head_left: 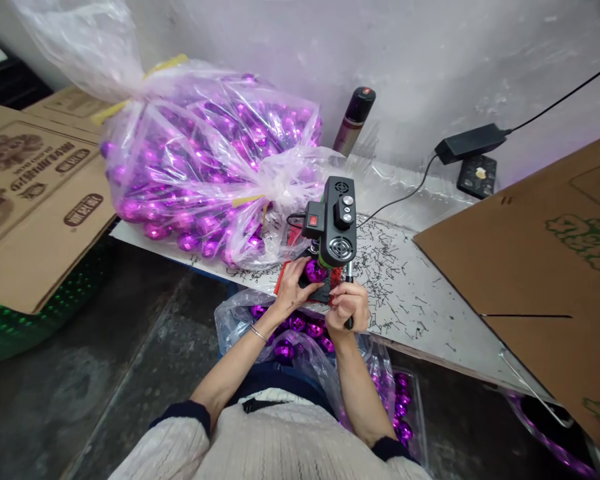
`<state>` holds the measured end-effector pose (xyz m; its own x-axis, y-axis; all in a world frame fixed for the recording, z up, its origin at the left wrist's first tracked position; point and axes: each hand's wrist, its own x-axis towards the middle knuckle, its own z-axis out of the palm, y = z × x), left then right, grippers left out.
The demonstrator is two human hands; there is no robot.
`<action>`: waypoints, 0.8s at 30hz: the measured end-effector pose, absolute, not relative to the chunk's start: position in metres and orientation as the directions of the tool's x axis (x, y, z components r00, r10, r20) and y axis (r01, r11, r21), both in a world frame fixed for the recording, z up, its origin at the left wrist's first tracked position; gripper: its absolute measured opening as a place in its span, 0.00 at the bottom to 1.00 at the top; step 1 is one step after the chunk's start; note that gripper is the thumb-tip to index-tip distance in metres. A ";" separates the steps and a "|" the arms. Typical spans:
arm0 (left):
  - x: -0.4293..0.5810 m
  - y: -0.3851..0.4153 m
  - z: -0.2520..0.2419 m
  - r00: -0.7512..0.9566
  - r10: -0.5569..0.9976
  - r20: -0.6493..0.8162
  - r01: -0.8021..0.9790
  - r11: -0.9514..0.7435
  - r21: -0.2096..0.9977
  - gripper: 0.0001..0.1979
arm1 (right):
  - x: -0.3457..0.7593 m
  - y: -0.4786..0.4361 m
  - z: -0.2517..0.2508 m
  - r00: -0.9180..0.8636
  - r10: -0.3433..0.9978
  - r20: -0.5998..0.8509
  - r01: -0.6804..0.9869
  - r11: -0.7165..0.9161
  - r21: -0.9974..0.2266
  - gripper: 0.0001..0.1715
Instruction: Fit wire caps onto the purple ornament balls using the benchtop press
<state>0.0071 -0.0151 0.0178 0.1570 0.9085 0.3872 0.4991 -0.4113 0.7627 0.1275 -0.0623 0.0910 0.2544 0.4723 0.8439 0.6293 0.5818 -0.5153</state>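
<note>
A shiny purple mirrored ball [316, 271] sits under the head of a small black bench machine [341, 223]. My left hand [294, 285] holds the ball from its left side, thumb and fingers around it. On the machine's right, my right hand [349, 307] is wrapped round the black handle of a metal lever [349, 272]. The machine stands on a red and black base, partly hidden by my hands. Below my forearms, an open clear plastic bag [230, 327] holds several more purple balls.
A large tied clear bag of purple balls [205, 160] lies behind left. Small dark pins [380, 267] are strewn over the white table [445, 313]. A spray can [355, 120], black power adapter [473, 143] and cord stand behind. Cardboard boxes flank both sides [540, 253].
</note>
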 end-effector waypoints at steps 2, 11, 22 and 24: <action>0.007 -0.015 0.019 0.160 0.905 0.394 0.491 -0.419 0.764 0.29 | 0.127 -0.062 0.089 0.269 0.465 0.843 0.626 0.581 -0.520 0.19; 0.009 -0.015 0.019 0.156 0.900 0.408 0.490 -0.429 0.759 0.28 | 0.125 -0.060 0.085 0.295 0.452 0.842 0.577 0.618 -0.534 0.19; 0.013 -0.009 0.014 0.121 0.857 0.501 0.458 -0.496 0.738 0.30 | 0.128 -0.058 0.099 0.261 0.466 0.845 0.611 0.598 -0.519 0.19; 0.011 -0.012 0.015 0.112 0.853 0.509 0.474 -0.496 0.727 0.32 | 0.128 -0.059 0.120 0.295 0.500 0.814 0.598 0.568 -0.566 0.20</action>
